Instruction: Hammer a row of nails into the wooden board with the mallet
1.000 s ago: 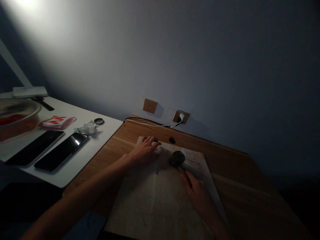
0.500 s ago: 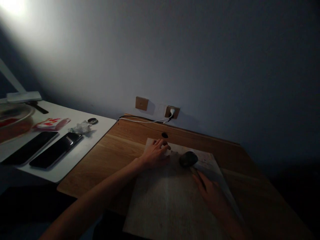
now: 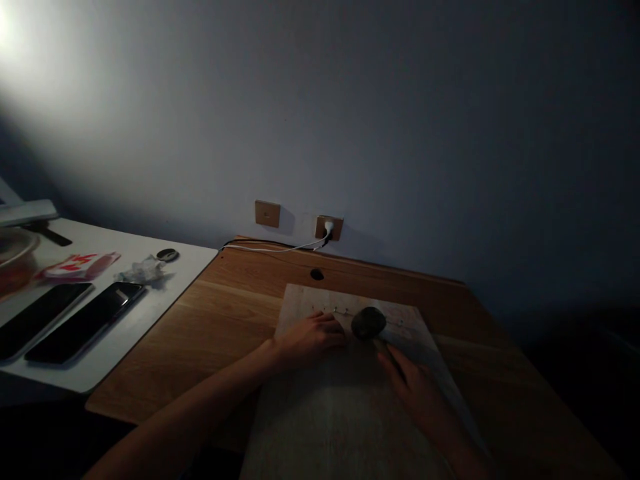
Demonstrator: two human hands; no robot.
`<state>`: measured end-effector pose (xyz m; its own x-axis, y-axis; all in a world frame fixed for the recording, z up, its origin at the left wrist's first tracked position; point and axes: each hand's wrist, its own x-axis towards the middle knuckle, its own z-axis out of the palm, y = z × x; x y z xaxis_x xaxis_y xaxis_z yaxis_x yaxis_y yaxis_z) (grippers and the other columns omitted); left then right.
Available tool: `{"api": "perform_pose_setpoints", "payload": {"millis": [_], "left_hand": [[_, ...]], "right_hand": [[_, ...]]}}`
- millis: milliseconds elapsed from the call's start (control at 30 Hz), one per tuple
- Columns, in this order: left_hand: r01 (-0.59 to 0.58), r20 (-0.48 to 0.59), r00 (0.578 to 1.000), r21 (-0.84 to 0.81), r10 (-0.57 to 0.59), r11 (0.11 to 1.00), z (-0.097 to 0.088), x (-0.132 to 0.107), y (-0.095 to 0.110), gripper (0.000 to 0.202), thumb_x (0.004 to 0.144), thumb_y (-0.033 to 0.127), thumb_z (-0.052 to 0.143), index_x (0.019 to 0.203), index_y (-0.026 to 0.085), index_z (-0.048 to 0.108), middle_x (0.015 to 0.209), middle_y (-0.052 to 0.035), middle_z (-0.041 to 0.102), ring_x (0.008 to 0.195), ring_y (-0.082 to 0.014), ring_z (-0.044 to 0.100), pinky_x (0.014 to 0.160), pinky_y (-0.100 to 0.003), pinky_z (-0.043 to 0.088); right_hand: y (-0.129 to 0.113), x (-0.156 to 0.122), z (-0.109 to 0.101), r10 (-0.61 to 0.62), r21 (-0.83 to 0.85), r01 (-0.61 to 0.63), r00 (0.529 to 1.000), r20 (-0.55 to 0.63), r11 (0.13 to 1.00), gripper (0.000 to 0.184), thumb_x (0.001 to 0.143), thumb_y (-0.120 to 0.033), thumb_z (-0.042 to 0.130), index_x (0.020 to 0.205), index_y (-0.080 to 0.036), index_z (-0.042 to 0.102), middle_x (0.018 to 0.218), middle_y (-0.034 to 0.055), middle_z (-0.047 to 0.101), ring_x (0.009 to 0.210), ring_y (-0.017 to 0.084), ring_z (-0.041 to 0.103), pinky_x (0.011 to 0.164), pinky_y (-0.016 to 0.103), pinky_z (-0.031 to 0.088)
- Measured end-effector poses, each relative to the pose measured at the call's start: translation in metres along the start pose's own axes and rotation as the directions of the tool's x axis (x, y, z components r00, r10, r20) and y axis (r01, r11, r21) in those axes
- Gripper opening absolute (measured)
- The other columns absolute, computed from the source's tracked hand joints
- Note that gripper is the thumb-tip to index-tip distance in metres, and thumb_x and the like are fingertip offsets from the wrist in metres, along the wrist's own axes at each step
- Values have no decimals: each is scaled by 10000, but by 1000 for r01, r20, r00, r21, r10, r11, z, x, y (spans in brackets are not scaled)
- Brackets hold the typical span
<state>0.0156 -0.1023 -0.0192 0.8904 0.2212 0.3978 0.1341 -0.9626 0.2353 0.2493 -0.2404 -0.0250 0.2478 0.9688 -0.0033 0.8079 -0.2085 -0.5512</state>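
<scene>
A pale board (image 3: 345,413) lies on the wooden desk (image 3: 225,320). My left hand (image 3: 310,340) rests on the board with fingers curled, fingertips just short of a row of small pale pins (image 3: 333,310). What the fingers hold, if anything, is too dark to see. My right hand (image 3: 420,393) is closed round a thin dark handle, index finger stretched along it. The handle ends in a dark rounded head (image 3: 369,322), which sits on the board just right of my left fingertips.
A white table (image 3: 125,320) on the left carries two dark phones (image 3: 83,323), a red-and-white packet (image 3: 75,265), crumpled wrap (image 3: 140,272) and a small round item (image 3: 167,254). A white cable (image 3: 280,249) runs to a wall socket (image 3: 329,228). The desk has a cable hole (image 3: 316,274).
My left hand has drawn back from the board's far edge toward me, uncovering the row of pins. The dark head and my right hand keep their place on the board. My head turned right.
</scene>
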Motion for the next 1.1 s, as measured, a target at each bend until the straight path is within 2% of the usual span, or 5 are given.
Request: {"api": "perform_pose_setpoints", "payload": {"millis": [200, 400, 667, 967, 1100], "left_hand": [[73, -5, 997, -31, -73, 997, 3, -5, -1, 233, 1018, 181, 515, 1196, 190, 666, 1074, -78, 693, 1026, -220, 645, 958, -346, 477], [162, 18, 987, -18, -162, 987, 4, -7, 0, 204, 1004, 191, 542, 1126, 196, 706, 1085, -86, 626, 1014, -223, 626, 957, -344, 486], [205, 23, 979, -177, -205, 963, 1, -6, -2, 174, 1008, 191, 528, 1086, 183, 684, 1049, -82, 653, 1019, -226, 617, 934, -341, 494], [298, -23, 937, -469, -348, 832, 1, -7, -14, 141, 893, 107, 651, 974, 167, 749, 985, -61, 678, 883, -165, 674, 817, -252, 518], [318, -44, 919, -508, -393, 800, 3, -7, -17, 115, 859, 102, 696, 926, 168, 761, 946, -51, 696, 848, -153, 679, 781, -234, 516]], "right_hand": [[-5, 1, -5, 18, 30, -19, 1000, 23, 999, 664, 932, -602, 382, 1257, -128, 716, 1127, 183, 791, 1032, 364, 750, 876, 440, 565], [-9, 1, -6, 32, 34, -34, 998, 53, 999, 674, 921, -607, 356, 1244, -142, 720, 1143, 182, 787, 1022, 358, 753, 864, 437, 565], [-13, 0, -9, 32, 60, -35, 998, 61, 998, 673, 919, -616, 353, 1244, -149, 711, 986, 160, 809, 896, 344, 766, 787, 425, 558], [-11, 0, -9, 29, 85, -32, 999, 36, 996, 650, 915, -601, 401, 1235, -137, 726, 1104, 171, 798, 1051, 362, 745, 882, 436, 565], [-8, 0, -7, 3, 102, -2, 1000, -9, 995, 570, 930, -584, 436, 1188, -189, 756, 1040, 141, 815, 942, 346, 769, 832, 422, 584]]}}
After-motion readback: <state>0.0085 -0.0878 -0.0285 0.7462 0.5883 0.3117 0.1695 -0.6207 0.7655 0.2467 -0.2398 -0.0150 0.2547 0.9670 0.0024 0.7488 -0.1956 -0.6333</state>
